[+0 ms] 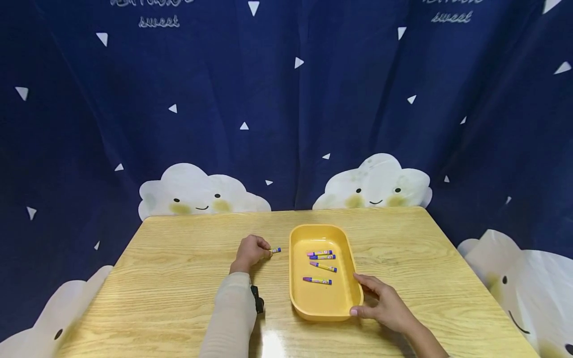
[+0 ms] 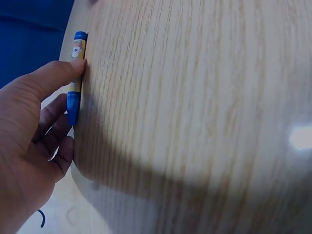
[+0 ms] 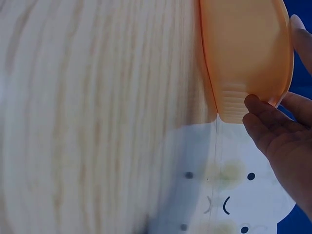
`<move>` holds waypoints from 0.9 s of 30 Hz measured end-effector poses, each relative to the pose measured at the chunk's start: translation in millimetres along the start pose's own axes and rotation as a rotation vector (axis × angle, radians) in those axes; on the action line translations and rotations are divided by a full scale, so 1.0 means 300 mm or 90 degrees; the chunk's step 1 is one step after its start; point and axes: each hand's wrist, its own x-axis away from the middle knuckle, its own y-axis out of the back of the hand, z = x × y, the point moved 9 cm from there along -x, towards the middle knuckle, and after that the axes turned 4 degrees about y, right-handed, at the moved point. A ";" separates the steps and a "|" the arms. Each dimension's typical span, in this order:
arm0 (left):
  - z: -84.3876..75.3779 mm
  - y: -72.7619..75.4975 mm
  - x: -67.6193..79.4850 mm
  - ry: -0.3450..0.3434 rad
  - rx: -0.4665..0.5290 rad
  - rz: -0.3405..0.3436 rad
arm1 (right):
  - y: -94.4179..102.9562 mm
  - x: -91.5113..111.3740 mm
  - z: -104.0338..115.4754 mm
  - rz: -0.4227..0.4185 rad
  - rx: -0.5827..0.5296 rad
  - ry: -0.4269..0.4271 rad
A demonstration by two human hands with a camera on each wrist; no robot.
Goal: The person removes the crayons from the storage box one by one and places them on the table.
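Observation:
My left hand (image 1: 252, 252) is left of the tray, low over the table. Thumb and fingers pinch a blue crayon (image 2: 73, 103) with a yellow printed wrapper; part of the wrapper is hidden behind the thumb. Whether the crayon touches the table I cannot tell. The yellow tray (image 1: 326, 314) stands at mid-table, slightly right. My right hand (image 1: 385, 303) holds its near right corner, with thumb and fingers spread along the outside of the wall. Inside the tray lie several crayons (image 1: 319, 281) with pink and purple tips and yellow wrappers, roughly side by side.
The light wooden table (image 1: 179, 278) reaches back to a dark blue curtain (image 1: 268, 99) with white triangles and smiling clouds. Bright light reflects off the table's near part. A black strap (image 1: 257, 299) circles the left wrist over a pale sleeve (image 1: 233, 318).

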 end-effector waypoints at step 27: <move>-0.288 0.043 0.022 -0.068 0.194 0.013 | 0.007 0.006 0.065 0.003 -0.022 -0.020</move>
